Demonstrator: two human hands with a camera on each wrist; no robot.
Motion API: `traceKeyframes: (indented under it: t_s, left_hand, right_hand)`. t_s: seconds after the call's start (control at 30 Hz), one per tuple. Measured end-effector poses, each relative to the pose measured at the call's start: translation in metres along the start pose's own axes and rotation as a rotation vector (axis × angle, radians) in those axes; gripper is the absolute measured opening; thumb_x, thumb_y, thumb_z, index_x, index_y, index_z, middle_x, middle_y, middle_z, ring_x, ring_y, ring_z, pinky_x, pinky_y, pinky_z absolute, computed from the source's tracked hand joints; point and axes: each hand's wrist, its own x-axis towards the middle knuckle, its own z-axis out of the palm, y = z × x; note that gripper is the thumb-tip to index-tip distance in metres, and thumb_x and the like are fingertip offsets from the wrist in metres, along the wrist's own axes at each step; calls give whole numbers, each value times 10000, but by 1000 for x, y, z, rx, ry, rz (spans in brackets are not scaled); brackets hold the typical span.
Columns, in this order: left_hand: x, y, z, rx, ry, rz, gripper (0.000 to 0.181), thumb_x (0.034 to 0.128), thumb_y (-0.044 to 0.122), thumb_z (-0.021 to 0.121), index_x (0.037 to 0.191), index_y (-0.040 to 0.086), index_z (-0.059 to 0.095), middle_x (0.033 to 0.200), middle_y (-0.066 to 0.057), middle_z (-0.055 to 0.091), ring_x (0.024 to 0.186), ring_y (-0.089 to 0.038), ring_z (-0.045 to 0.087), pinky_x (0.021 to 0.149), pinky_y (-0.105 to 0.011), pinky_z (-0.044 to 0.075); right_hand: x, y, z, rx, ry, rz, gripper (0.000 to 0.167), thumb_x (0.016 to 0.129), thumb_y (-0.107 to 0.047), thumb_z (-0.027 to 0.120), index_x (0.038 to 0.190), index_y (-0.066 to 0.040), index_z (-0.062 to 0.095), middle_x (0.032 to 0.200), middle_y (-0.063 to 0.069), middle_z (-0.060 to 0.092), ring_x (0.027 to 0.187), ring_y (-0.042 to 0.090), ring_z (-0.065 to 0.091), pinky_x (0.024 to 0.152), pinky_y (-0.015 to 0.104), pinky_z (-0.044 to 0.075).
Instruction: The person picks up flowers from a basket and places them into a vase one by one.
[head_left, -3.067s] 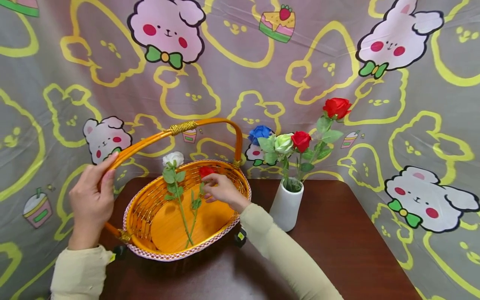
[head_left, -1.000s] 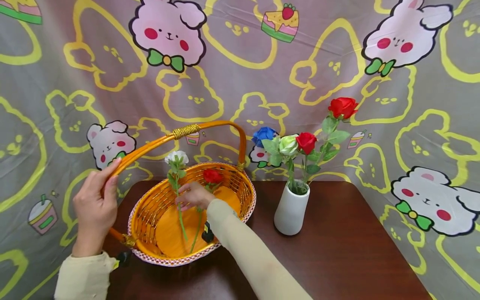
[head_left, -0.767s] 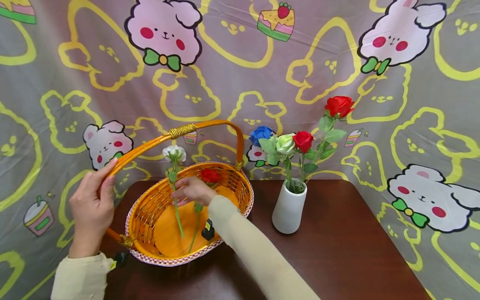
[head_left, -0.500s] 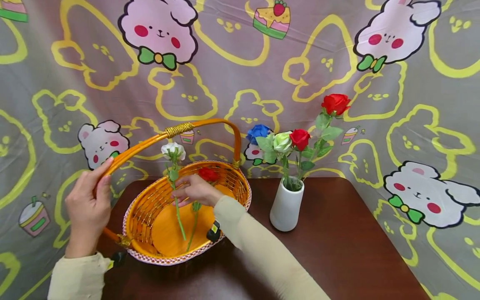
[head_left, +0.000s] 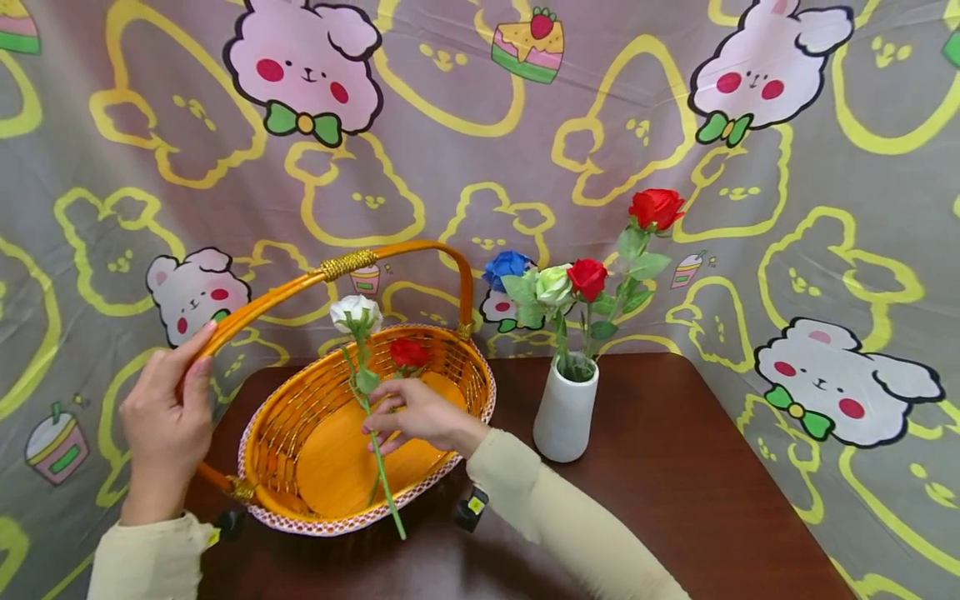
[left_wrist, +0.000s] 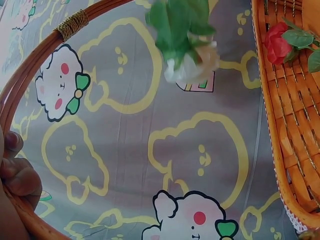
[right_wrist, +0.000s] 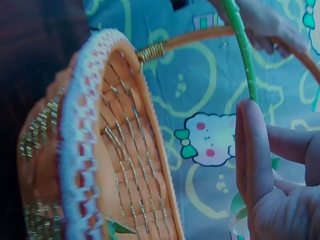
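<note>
Sleeve fabric [head_left: 146,560], plain pale beige, enters at the near left, and above it the left hand [head_left: 167,408] is clamped on an arched, glossy orange-brown handle [head_left: 273,293], thumb and fingers bent around it. Metallic gold cord [head_left: 348,264] is wound in tight turns at the arch's top. Below sits an oval, orange woven basket [head_left: 281,450] on a smooth, dark brown desk [head_left: 675,467]; gold strands thread its open weave, the base is flat, and pink-and-white braided trim [head_left: 330,527] edges the rim. Over the basket leans a ruffled white rose [head_left: 356,314] with green leaves, its bloom far and left, its slim green stem running down past the near rim. The right hand [head_left: 423,417] pinches that stem. A layered red rose [head_left: 408,353] lies inside, toward the far wall. Farther right, a matte white, tapering vase [head_left: 567,412] stands upright, holding a blue rose [head_left: 506,270], a pale green rose [head_left: 554,285] and two bright red roses [head_left: 656,208], one taller at the right. Creased grey cloth [head_left: 420,158], printed with yellow outlines and white rabbit heads, hangs across the far side.
</note>
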Motion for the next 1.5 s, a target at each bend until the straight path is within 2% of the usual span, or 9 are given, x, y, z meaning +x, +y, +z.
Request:
traceKeyframes:
  t_s: [0.07,0.27,0.37,0.5,0.73,0.87,1.13,1.4,1.5]
  left_hand:
    - [-1,-1,0,2,-1,-2,339,1068,217,577,1342,48,685,762,-139,416,748,70,245,707,-107,206]
    - [-1,1,-2,7,-3,2,325,1060,168,586,1341,37,682,759,-145,412,741,70,238,698,-108,197]
    - [-1,2,-3,2,-1,3,320,1055,147,588,1338,31,682,757,-145,409,742,66,243,701,-109,195]
    - [-4,-4,-3,11,-5,-5,323,1052,143,594,1351,58,681,762,-137,413,746,70,241,695,-117,196]
    - [-5,-19,-2,20,-4,8,335,1060,219,593,1362,109,685,768,-125,432,752,86,257,686,-119,209]
    - [-3,-14,-2,27,-4,0,330,1053,178,600,1363,103,682,775,-146,443,756,85,249,691,-113,207]
    - [-2,-1,-3,42,7,-14,325,1059,169,585,1351,63,682,770,-173,437,756,77,231,702,-107,194]
    - [-1,-6,1,27,17,18,390,1077,327,552,1345,79,690,760,-189,456,765,90,243,710,-101,198]
    - [-1,-5,2,29,21,24,401,1078,341,547,1344,78,690,758,-207,468,767,97,245,713,-98,195]
  right_hand:
    - [-13,5,-2,-10,-12,-12,313,999,25,633,1302,36,558,1060,272,712,822,419,749,742,483,623]
    - [-50,18,-10,-1,-45,-24,244,976,41,658,1204,12,576,959,202,714,715,250,741,659,432,628]
    - [-70,23,-15,-15,-55,-26,233,974,37,662,1186,-7,574,923,103,701,739,302,753,667,455,627]
    - [-96,31,-23,-87,-25,-50,294,966,9,690,1233,-15,568,944,99,724,765,347,765,673,460,628]
    - [-130,42,-40,-180,80,-206,316,958,-24,716,1240,16,580,967,261,708,756,340,765,643,470,624]
    - [-141,48,-49,-157,166,-285,300,967,-20,704,1223,26,554,977,320,667,789,366,766,659,561,602]
    - [-155,56,-66,-140,349,-379,308,988,-15,671,1251,29,516,1005,355,621,810,278,781,672,527,610]
    - [-162,59,-75,-134,482,-517,321,988,45,638,1265,90,482,985,57,709,814,229,780,674,508,611]
    - [-164,59,-78,-134,540,-548,326,986,32,650,1269,80,494,977,12,722,816,238,783,673,498,613]
